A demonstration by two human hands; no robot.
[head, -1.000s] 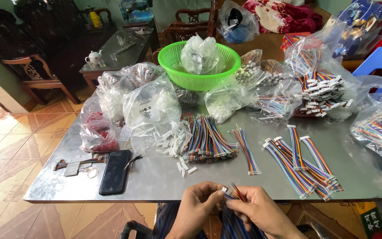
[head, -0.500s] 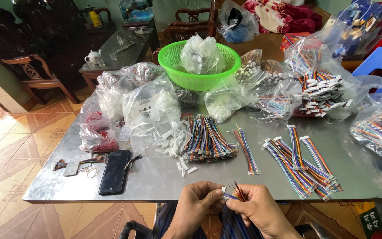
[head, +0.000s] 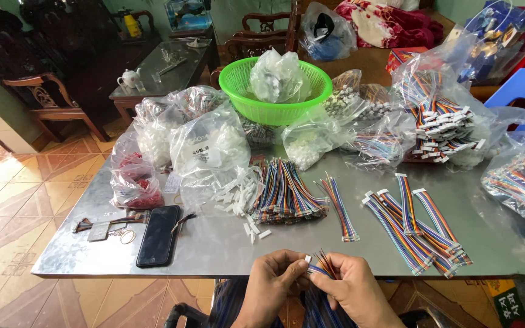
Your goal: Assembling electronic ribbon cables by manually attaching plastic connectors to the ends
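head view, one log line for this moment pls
left hand: pinches small white connector | right hand: holds multicoloured ribbon wires | place: near edge of metal table | nearby: black phone, loose wire bundles

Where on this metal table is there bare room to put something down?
Bare metal lies along the near edge of the table, between the black phone and the finished ribbon cables, ahead of both hands. The back half is crowded with plastic bags and the green basket.

Bright, even daylight; soft glare on table (head: 311, 240); edges perhaps slightly warped.
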